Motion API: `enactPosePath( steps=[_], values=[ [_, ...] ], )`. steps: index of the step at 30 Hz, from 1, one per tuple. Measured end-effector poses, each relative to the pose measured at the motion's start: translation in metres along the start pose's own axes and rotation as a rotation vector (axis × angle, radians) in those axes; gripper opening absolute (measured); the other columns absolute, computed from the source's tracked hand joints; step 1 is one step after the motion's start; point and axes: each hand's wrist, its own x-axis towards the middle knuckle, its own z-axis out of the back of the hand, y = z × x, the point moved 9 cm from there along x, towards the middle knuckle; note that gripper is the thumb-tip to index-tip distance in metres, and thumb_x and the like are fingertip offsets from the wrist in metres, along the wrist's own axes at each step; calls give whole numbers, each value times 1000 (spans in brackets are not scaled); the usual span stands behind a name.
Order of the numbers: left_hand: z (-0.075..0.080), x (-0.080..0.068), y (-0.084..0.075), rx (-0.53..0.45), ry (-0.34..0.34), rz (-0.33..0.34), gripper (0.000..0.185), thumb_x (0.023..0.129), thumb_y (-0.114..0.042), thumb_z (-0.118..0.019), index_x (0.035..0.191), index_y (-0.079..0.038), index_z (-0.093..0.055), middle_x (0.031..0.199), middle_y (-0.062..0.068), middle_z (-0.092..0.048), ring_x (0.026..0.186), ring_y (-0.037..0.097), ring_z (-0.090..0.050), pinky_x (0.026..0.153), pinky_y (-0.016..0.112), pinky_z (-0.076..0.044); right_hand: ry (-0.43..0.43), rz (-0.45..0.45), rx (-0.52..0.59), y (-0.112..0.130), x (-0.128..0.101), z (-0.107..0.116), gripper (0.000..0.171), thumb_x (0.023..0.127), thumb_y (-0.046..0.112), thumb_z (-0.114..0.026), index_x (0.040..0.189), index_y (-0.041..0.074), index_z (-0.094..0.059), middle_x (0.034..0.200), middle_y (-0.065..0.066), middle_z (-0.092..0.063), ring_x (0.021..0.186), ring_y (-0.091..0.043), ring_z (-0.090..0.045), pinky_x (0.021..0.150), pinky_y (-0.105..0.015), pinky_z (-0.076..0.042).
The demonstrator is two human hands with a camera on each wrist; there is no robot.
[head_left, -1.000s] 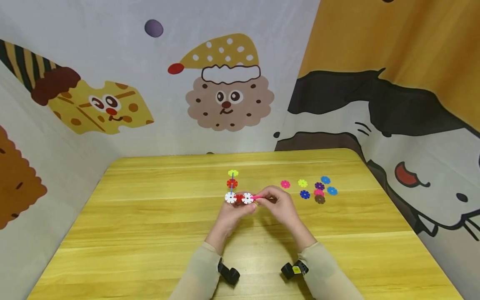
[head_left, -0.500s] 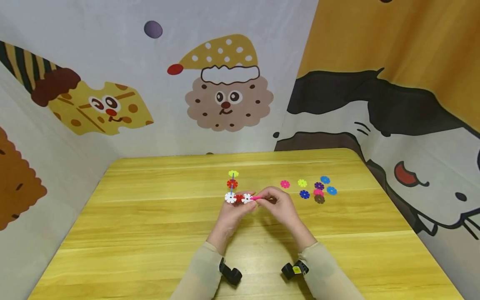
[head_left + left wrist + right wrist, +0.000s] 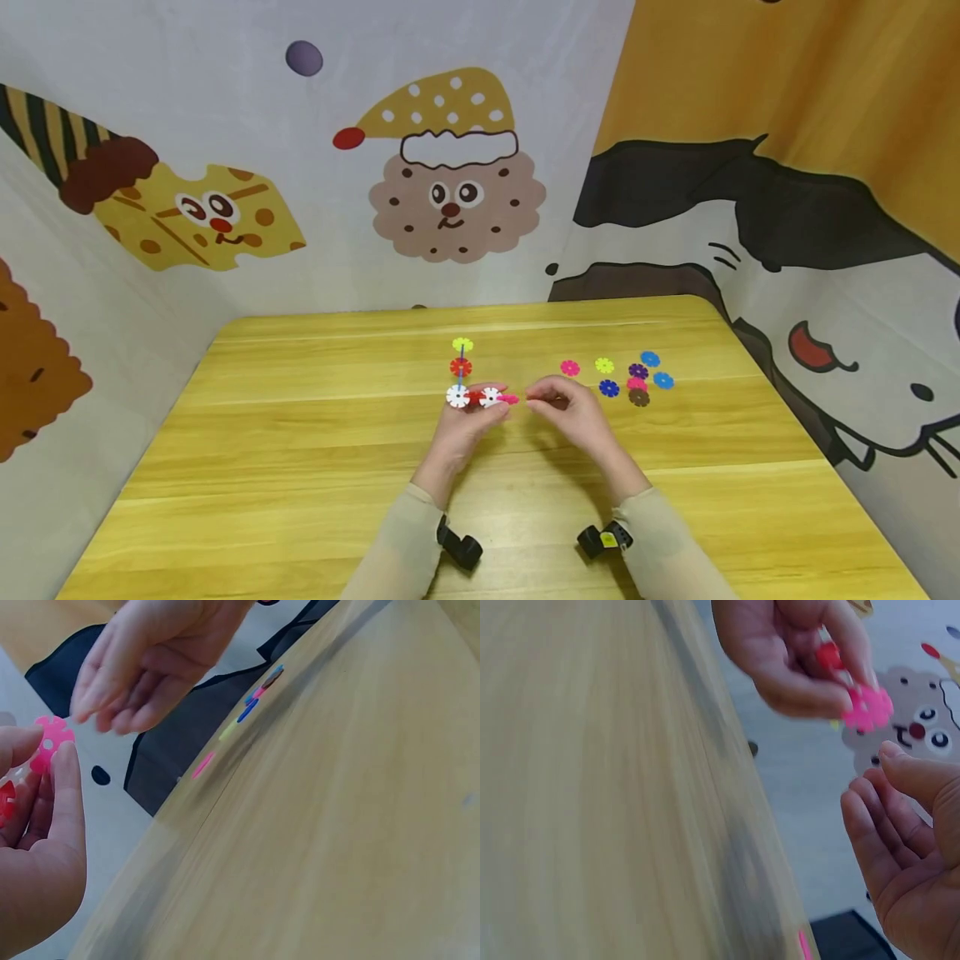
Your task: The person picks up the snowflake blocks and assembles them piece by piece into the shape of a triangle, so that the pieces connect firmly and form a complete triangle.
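Above the yellow wooden table [image 3: 300, 433], left hand [image 3: 459, 421] pinched the snowflake-disc assembly [image 3: 472, 392], pink disc [image 3: 510, 399] at its right end. Right hand [image 3: 573, 412] empty, fingers loosely curled, just beside. Loose discs [image 3: 626, 379] further right. No legible writing.

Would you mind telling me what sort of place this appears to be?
Probably a small play or recording booth: a wooden table enclosed by cartoon-printed fabric walls, with loose plastic snowflake toy discs lying on it.
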Motion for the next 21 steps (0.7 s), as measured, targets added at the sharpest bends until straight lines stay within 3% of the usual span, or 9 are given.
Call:
enactPosePath(
  steps=[8, 14, 17, 21],
  values=[
    [5, 0, 1, 10, -28, 39, 37, 76, 0, -73, 111, 5, -60, 100, 17, -66, 89, 34, -63, 80, 36, -52, -44, -27, -95, 11, -14, 46, 16, 84, 1, -66, 98, -5, -64, 89, -16, -65, 80, -25, -61, 71, -26, -51],
    [6, -1, -3, 1, -24, 28, 38, 75, 1, -73, 110, 7, -59, 100, 16, -65, 95, 41, -60, 79, 35, -52, -84, -99, -182, -33, -21, 90, 21, 85, 8, -66, 103, -3, -63, 91, -13, -65, 80, -19, -60, 70, -21, -49],
    [7, -1, -6, 2, -22, 23, 38, 75, 0, -73, 110, 7, -60, 99, 16, -66, 93, 37, -61, 79, 35, -52, -108, -142, -238, -58, -26, 111, 25, 86, 17, -67, 105, 1, -64, 91, -9, -64, 80, -12, -58, 69, -18, -47],
    [6, -1, -9, 1, -12, 20, 38, 77, 3, -70, 112, 10, -57, 99, 17, -66, 88, 28, -64, 79, 35, -52, -118, -181, -310, -71, -32, 131, 26, 86, 20, -67, 105, 3, -64, 94, -9, -65, 81, -12, -57, 69, -18, -46]
  ],
)
